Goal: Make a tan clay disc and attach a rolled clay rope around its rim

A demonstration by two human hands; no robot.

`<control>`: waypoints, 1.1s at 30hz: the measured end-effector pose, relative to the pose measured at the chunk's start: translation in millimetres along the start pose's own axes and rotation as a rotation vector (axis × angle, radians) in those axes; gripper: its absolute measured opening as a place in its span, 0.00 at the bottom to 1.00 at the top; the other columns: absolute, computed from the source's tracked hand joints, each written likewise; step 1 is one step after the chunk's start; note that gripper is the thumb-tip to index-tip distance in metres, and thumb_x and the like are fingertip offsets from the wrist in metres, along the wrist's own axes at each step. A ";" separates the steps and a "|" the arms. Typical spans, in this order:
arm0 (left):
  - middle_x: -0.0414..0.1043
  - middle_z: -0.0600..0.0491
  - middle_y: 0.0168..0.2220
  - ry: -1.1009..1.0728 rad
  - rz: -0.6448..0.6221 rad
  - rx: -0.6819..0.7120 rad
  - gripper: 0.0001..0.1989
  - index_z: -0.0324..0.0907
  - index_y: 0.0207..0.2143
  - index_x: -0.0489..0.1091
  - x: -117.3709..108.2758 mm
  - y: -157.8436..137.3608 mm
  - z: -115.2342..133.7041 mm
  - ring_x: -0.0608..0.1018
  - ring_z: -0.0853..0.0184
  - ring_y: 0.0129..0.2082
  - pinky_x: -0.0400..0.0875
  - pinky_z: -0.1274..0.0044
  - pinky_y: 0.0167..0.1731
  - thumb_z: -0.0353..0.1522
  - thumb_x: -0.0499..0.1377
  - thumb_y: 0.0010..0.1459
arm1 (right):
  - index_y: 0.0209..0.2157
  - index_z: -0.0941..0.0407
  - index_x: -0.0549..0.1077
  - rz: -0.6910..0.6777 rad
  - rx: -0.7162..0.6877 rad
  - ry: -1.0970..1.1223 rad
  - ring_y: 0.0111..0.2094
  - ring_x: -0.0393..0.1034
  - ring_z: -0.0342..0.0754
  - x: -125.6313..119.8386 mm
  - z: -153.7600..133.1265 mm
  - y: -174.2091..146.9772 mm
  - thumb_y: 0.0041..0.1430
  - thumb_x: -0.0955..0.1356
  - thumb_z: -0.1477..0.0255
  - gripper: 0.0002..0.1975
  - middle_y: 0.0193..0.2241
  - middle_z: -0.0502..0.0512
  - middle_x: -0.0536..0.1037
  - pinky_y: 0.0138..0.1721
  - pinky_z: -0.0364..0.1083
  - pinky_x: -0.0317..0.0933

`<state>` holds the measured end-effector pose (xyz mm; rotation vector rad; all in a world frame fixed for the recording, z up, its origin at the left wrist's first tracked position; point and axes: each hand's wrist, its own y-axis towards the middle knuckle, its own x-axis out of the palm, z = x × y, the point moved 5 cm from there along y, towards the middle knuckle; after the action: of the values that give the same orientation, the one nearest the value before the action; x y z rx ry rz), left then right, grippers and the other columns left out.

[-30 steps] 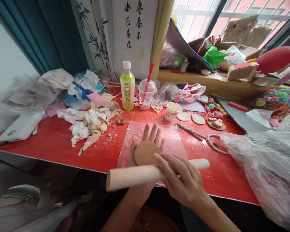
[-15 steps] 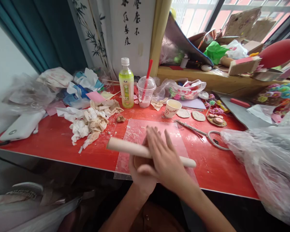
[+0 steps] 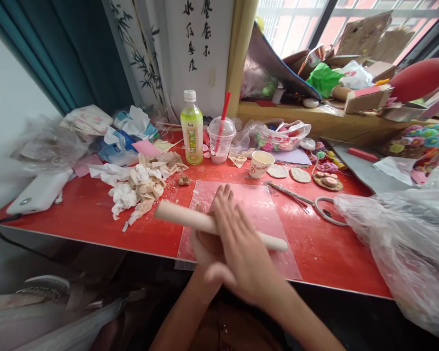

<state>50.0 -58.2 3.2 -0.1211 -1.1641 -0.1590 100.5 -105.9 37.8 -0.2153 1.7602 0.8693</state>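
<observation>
In the head view, the right hand (image 3: 243, 246) lies flat over the pin (image 3: 183, 216), fingers outstretched; the pin runs from ten o'clock to three about the disc (image 3: 209, 241). The disc rests against the left hand (image 3: 200, 252), whose grip I cannot tell; the cup (image 3: 261, 165) stands at the disc's one o'clock, the tissues (image 3: 141, 183) at ten.
</observation>
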 end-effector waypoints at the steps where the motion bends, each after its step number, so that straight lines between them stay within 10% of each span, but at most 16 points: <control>1: 0.52 0.56 0.64 0.010 -0.002 0.006 0.31 0.45 0.60 0.58 0.2 6.3 3.2 0.47 0.66 0.67 0.45 0.70 0.63 0.44 0.33 0.62 | 0.63 0.74 0.45 -0.017 -0.093 -0.013 0.66 0.33 0.59 0.9 -10.0 -5.6 0.60 0.48 0.46 0.47 0.65 0.70 0.43 0.65 0.56 0.35; 5: 0.51 0.55 0.65 0.029 -0.023 -0.024 0.32 0.44 0.61 0.56 4.2 16.9 6.6 0.48 0.67 0.66 0.40 0.69 0.64 0.46 0.30 0.62 | 0.64 0.68 0.46 -0.042 -0.232 -0.083 0.67 0.33 0.52 -0.3 -23.4 -12.6 0.64 0.51 0.52 0.38 0.66 0.60 0.45 0.66 0.50 0.28; 10: 0.52 0.56 0.64 0.034 -0.069 -0.014 0.30 0.44 0.61 0.57 9.0 4.0 1.0 0.47 0.63 0.67 0.42 0.72 0.64 0.46 0.35 0.62 | 0.64 0.72 0.38 0.095 0.084 0.006 0.67 0.30 0.55 -9.1 10.5 9.7 0.59 0.43 0.47 0.47 0.66 0.68 0.41 0.64 0.57 0.39; 15: 0.48 0.55 0.66 0.032 -0.076 -0.058 0.32 0.43 0.64 0.49 2.2 14.5 7.7 0.45 0.69 0.67 0.41 0.70 0.64 0.45 0.29 0.63 | 0.64 0.68 0.45 -0.032 -0.223 -0.074 0.67 0.34 0.53 5.5 -17.3 -11.5 0.59 0.50 0.45 0.45 0.66 0.62 0.43 0.66 0.51 0.35; 21: 0.51 0.58 0.65 0.004 -0.066 -0.101 0.32 0.48 0.62 0.54 10.8 -3.0 1.9 0.47 0.66 0.67 0.46 0.70 0.63 0.45 0.28 0.62 | 0.63 0.74 0.42 0.072 -0.001 -0.001 0.67 0.30 0.57 -5.1 20.8 11.2 0.58 0.43 0.45 0.49 0.65 0.72 0.40 0.64 0.58 0.38; 26: 0.52 0.55 0.64 0.047 -0.031 -0.064 0.32 0.45 0.64 0.49 10.4 14.6 12.4 0.49 0.69 0.66 0.44 0.70 0.64 0.45 0.30 0.62 | 0.64 0.67 0.48 0.005 -0.269 -0.050 0.66 0.36 0.52 0.6 -13.9 -14.7 0.59 0.52 0.46 0.44 0.66 0.60 0.45 0.66 0.51 0.37; 33: 0.56 0.61 0.62 0.093 -0.023 0.017 0.27 0.56 0.60 0.56 10.2 12.0 9.6 0.50 0.67 0.66 0.50 0.67 0.63 0.47 0.36 0.62 | 0.61 0.64 0.56 0.240 -0.136 -0.019 0.66 0.41 0.50 9.4 3.8 -15.8 0.62 0.61 0.78 0.25 0.61 0.61 0.60 0.64 0.54 0.46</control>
<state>47.6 -45.3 16.2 -0.0846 -1.0744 -0.1728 108.3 -112.2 22.0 -0.0851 1.7335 1.1624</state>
